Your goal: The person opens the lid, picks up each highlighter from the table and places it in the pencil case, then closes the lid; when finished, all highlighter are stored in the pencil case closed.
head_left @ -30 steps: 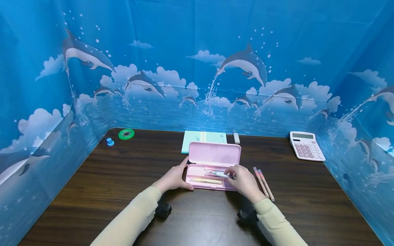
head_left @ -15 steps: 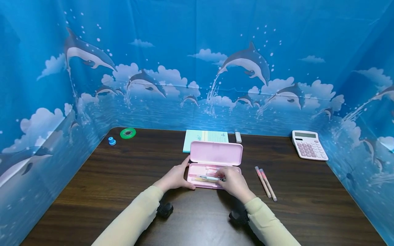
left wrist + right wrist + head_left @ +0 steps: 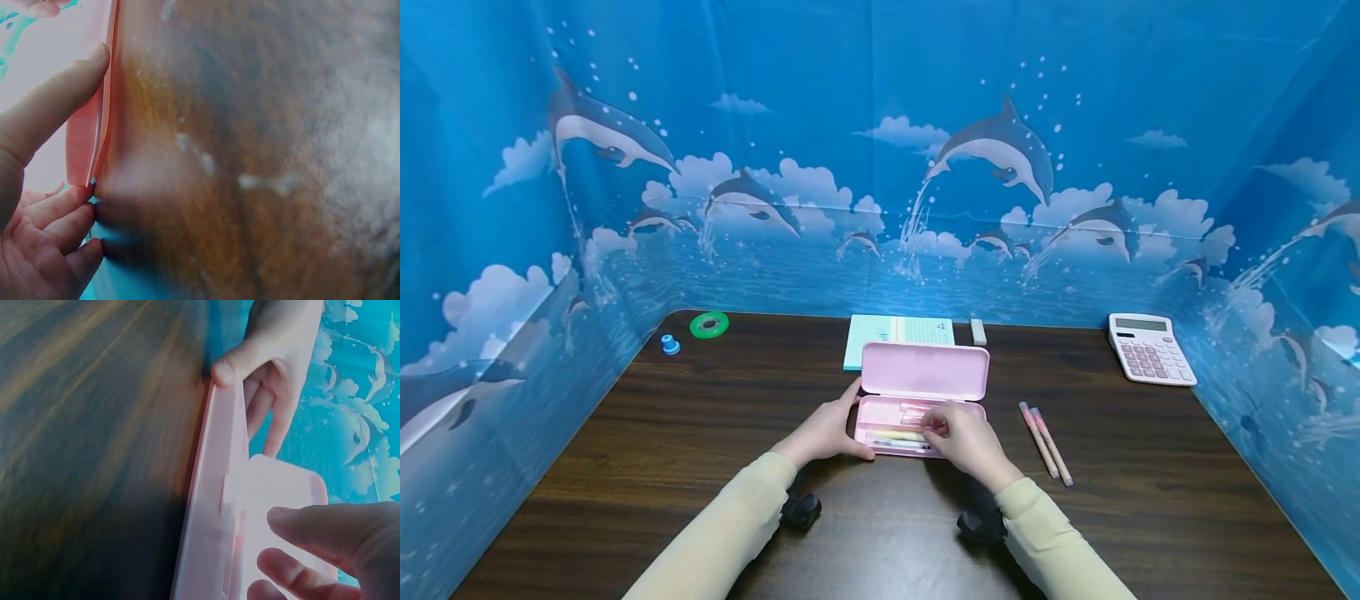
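A pink pencil case (image 3: 871,409) lies with its lid (image 3: 925,372) raised behind it. My left hand (image 3: 827,429) grips its left end, with the thumb (image 3: 69,84) on the front edge and the other fingers round the end. Over the right part of the case is my right hand (image 3: 966,437); its thumb (image 3: 319,528) and fingertips stand apart with nothing between them. A yellow pen (image 3: 897,434) and a white pen (image 3: 895,444) lie side by side in the front compartment, their right ends near my right fingers. Pink-and-white items (image 3: 913,409) lie in the rear compartment.
Two pink-tipped pens (image 3: 1045,442) lie right of the case. Behind it are a light-blue notepad (image 3: 910,329) and a white eraser (image 3: 977,332). A calculator (image 3: 1150,350) is at the far right; a green disc (image 3: 700,324) and a small blue item (image 3: 670,344) are at the far left.
My right hand has moved left and nearer, carrying the white pen from the middle of the case to the front compartment, and has let it go. My left hand stays on the case.
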A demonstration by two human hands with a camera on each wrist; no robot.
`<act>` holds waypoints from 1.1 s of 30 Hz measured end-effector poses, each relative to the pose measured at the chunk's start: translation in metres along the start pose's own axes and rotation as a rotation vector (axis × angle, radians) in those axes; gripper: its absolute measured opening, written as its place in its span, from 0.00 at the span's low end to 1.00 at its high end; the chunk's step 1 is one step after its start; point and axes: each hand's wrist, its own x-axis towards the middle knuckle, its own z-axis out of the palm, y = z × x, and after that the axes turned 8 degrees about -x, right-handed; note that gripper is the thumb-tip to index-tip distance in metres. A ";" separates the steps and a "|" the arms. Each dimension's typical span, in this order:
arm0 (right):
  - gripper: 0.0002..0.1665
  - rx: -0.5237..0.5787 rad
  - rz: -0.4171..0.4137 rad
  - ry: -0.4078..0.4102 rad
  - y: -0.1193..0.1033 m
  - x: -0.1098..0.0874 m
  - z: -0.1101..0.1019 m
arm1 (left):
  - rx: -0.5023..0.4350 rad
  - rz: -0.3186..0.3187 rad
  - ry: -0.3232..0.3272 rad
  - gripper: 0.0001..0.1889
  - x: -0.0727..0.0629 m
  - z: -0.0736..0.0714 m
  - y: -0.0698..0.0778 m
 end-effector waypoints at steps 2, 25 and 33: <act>0.04 0.002 0.018 -0.003 0.003 -0.001 -0.003 | 0.001 -0.001 0.000 0.66 0.000 0.000 0.000; 0.04 -0.045 0.244 0.023 0.078 -0.038 -0.045 | 0.022 -0.011 0.003 0.65 0.000 0.001 0.001; 0.07 -0.080 0.307 0.002 0.106 -0.054 -0.056 | 0.027 -0.014 0.001 0.66 0.001 0.001 -0.001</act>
